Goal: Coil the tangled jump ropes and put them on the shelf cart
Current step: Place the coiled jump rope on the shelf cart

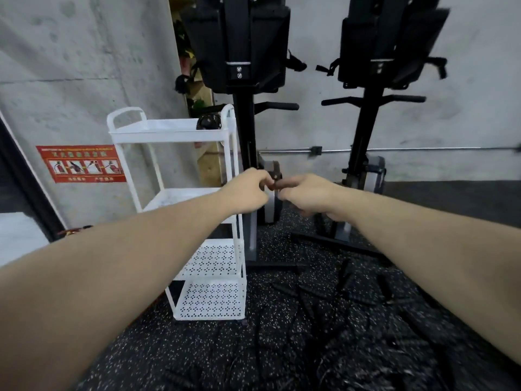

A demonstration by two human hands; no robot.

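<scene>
Both my arms reach forward at chest height. My left hand [248, 190] and my right hand [307, 194] meet fingertip to fingertip and pinch a small dark piece of jump rope [275, 185] between them. Black tangled jump ropes [346, 280] with dark handles lie blurred on the speckled floor below. The white shelf cart [169, 134] stands to the left of my hands. A coiled black rope [209, 121] rests on the cart's top shelf at its right end.
Two black upright exercise machines [242, 52] stand against the concrete wall behind the cart and my hands, their bases on the speckled rubber floor [197, 356]. A red safety sign [81, 163] hangs low on the left wall.
</scene>
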